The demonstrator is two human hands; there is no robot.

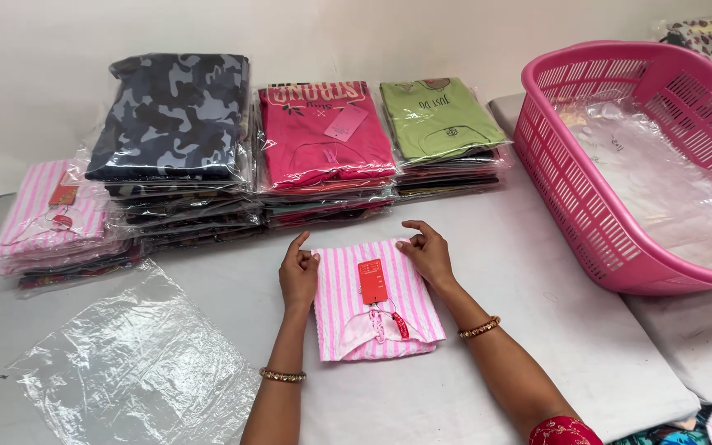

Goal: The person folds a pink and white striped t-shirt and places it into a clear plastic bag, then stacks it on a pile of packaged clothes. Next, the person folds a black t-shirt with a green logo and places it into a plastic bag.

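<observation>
My left hand [298, 276] pinches the far-left corner of the folded pink striped shirt [372, 301], and my right hand [428, 251] grips its far-right corner, fingers [409, 245] closed on the edge. The shirt lies flat on the table [504, 272], a red tag [372, 281] on top. Bare cloth shows near me. An empty plastic bag [133, 363] lies left, stacks of bagged shirts [290, 156] sit just beyond, and a pink basket [611, 222] crowds the right.

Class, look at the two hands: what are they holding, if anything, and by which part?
Both the left hand and right hand grip the folded pink striped garment at its top corners, flat on the table.
</observation>
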